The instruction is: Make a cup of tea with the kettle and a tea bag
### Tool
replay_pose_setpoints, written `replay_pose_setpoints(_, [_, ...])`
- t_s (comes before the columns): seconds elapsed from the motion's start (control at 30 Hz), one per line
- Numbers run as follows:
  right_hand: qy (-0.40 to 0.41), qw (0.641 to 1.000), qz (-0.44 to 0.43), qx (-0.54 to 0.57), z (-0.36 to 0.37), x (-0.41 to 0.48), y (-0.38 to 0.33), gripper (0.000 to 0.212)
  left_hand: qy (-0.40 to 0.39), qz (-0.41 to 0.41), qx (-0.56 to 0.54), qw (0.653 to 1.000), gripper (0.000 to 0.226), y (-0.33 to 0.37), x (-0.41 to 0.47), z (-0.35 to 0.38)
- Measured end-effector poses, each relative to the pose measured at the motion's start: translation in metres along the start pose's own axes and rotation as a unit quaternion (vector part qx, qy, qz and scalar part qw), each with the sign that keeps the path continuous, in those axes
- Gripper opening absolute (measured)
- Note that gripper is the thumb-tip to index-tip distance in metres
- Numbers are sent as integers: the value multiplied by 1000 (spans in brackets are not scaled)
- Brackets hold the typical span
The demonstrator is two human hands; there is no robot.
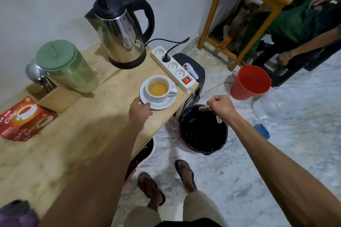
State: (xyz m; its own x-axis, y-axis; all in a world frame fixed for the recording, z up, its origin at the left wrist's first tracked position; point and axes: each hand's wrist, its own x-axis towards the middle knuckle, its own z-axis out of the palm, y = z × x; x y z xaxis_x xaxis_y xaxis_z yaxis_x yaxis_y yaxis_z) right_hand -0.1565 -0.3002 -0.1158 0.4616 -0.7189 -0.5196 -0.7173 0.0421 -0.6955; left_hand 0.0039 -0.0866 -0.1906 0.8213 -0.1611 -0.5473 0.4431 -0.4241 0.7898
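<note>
Our left hand [139, 109] reaches across the counter [92, 120] and grips the near rim of the saucer [157, 104], thumb on top, the fingers under it hidden. Our right hand [220, 106] is clenched over the bin [203, 131] on the floor just past the counter's end, pinching a small brownish thing that looks like the used tea bag [204, 108]; most of it is hidden by the fingers, and a bit of paper, perhaps its tag, shows below the wrist.

The cup [159, 88] stands on the saucer near the counter's right edge, holding amber tea. Just behind it lies a power strip [172, 65] with a lit red switch and one black plug in it. The kettle [122, 31] stands on its base at the back, lid down. To its left is a green jug [67, 66], then a wooden holder [55, 96] with spoons, their handles hidden inside. A red tea box [24, 118] lies at the left edge, its lettering too blurred to read.

On the floor beyond the bin stands an orange bucket [251, 82]. At upper right another person's arms are partly cut off by the frame.
</note>
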Motion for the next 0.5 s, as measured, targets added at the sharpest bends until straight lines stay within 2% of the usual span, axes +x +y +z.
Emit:
replay_pose_setpoints(0.1, [-17, 995, 34, -93, 11, 38, 40, 14, 21, 17, 0, 1000, 32, 1, -4, 1])
replay_pose_setpoints(0.2, [-45, 979, 61, -187, 23, 72, 72, 19, 35, 50, -6, 998, 20, -3, -8, 4])
replay_pose_setpoints(0.5, [-99, 946, 51, -303, 54, 127, 122, 24, 76, 49, -62, 994, 20, -14, -9, 14])
